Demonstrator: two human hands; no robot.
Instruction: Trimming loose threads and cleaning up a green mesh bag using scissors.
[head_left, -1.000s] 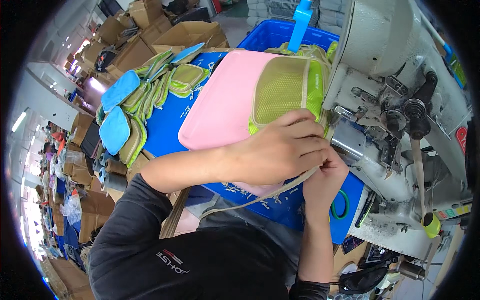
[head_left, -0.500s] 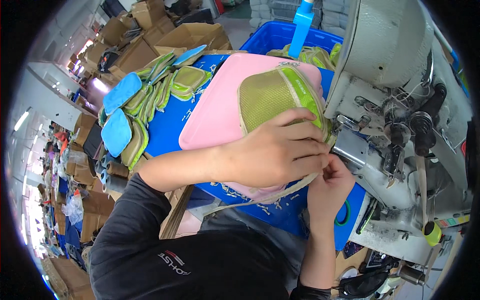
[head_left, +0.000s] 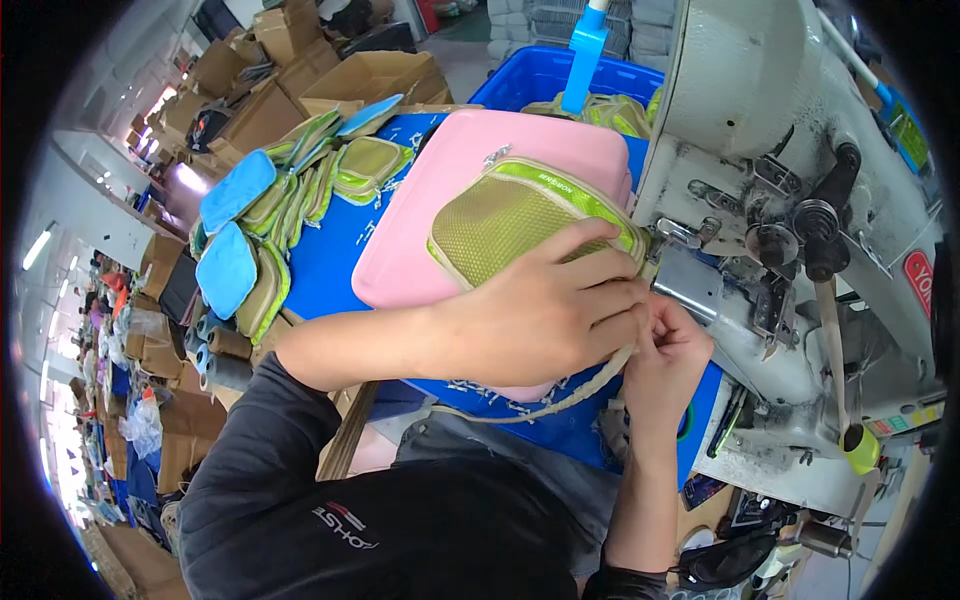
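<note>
A green mesh pouch point(head_left: 500, 225) with a bright green zip band lies tilted on a pink padded board point(head_left: 400, 240), its right edge at the work arm of a sewing machine point(head_left: 690, 280). My left hand point(head_left: 560, 305) rests over the pouch's near side, fingers bent and closed on its edge. Right beside those fingertips, my right hand point(head_left: 670, 345) is closed in a pinch at a beige binding tape point(head_left: 575, 392). That tape trails from between the hands down to the left. The pinched spot itself is mostly hidden by the fingers.
Green pouch pieces with blue panels point(head_left: 228, 268) are heaped at the left of the blue table point(head_left: 325, 265), near thread cones point(head_left: 228, 370). A blue crate point(head_left: 640, 80) with more pieces stands behind. Scissors with a green handle point(head_left: 686, 422) lie by my right wrist.
The pouch has turned counterclockwise on the pink board, its zip band swinging left. Both hands stay at its edge by the machine, and the tape's tail has shifted slightly. My view has moved a little.
</note>
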